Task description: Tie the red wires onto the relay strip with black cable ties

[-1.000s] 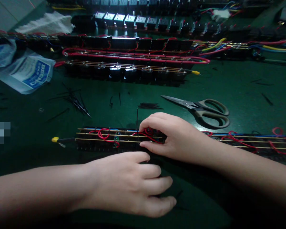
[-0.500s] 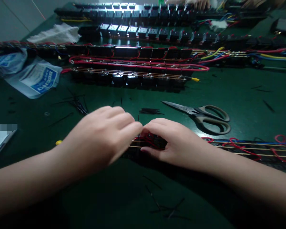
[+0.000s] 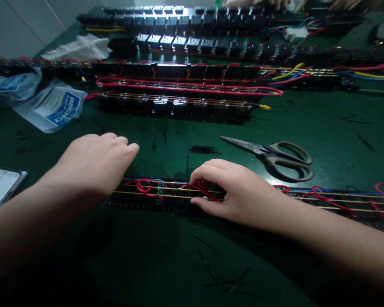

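My right hand (image 3: 230, 185) grips the long black wired strip (image 3: 176, 198) near its middle, thumb at the front edge and fingers at the back. Red wire loops (image 3: 144, 186) and gold-coloured rods run along the strip. A thin black tie (image 3: 187, 166) stands upright from it, just left of my right fingertips. My left hand (image 3: 97, 160) is held over the strip's left end with its fingers curled closed; what they hold, if anything, is hidden. Behind the strip lies a small bundle of black ties (image 3: 205, 149).
Scissors (image 3: 269, 155) lie behind my right hand. Further back are several black wired strips (image 3: 179, 102), plastic bags (image 3: 56, 106) and a white cloth (image 3: 80, 47). A phone (image 3: 1, 187) is at the left. Another person's hand (image 3: 278, 3) shows at the top.
My left hand has moved left, away from my right hand, uncovering part of the strip and the upright tie. My right hand keeps its grip.
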Available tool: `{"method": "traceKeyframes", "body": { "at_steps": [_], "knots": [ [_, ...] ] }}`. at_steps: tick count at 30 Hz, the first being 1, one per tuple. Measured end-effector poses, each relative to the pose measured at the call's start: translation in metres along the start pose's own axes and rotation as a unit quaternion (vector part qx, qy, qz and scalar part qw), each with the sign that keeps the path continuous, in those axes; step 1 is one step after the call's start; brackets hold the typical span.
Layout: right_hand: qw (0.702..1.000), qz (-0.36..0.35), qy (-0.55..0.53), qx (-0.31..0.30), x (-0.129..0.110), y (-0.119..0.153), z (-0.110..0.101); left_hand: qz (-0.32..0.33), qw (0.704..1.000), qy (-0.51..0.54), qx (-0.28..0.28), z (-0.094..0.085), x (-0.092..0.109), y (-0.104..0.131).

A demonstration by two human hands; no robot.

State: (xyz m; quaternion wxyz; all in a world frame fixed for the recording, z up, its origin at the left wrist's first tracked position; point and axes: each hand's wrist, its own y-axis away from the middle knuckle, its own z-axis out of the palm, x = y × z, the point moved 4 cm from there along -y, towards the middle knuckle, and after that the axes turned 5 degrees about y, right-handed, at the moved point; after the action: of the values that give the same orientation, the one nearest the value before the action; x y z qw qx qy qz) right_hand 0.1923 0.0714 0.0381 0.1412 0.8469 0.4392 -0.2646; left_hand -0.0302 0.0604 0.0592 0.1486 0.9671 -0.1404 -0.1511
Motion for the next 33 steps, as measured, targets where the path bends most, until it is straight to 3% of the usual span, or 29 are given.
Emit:
{"method": "traceKeyframes", "body": {
  "at_steps": [3, 9, 18, 28, 33],
  "knots": [
    [1.000, -0.003, 0.002, 0.000, 0.000, 0.000, 0.001, -0.004, 0.999, -0.009, -0.033, 0.002, 0.000, -0.005],
    [1.000, -0.009, 0.004, -0.001, 0.000, 0.000, 0.001, 0.015, 1.000, 0.002, 0.005, 0.002, -0.004, -0.008],
    [1.000, -0.012, 0.000, 0.003, 0.001, 0.000, 0.002, 0.032, 0.999, 0.022, 0.006, 0.007, -0.003, -0.011],
    [1.000, -0.011, 0.001, 0.003, 0.000, 0.001, 0.000, 0.023, 0.996, 0.037, 0.081, -0.007, 0.005, -0.009],
    [1.000, -0.016, 0.000, 0.007, 0.001, 0.001, 0.002, 0.081, 0.973, 0.120, 0.181, -0.027, 0.024, 0.005]
  ]
}}
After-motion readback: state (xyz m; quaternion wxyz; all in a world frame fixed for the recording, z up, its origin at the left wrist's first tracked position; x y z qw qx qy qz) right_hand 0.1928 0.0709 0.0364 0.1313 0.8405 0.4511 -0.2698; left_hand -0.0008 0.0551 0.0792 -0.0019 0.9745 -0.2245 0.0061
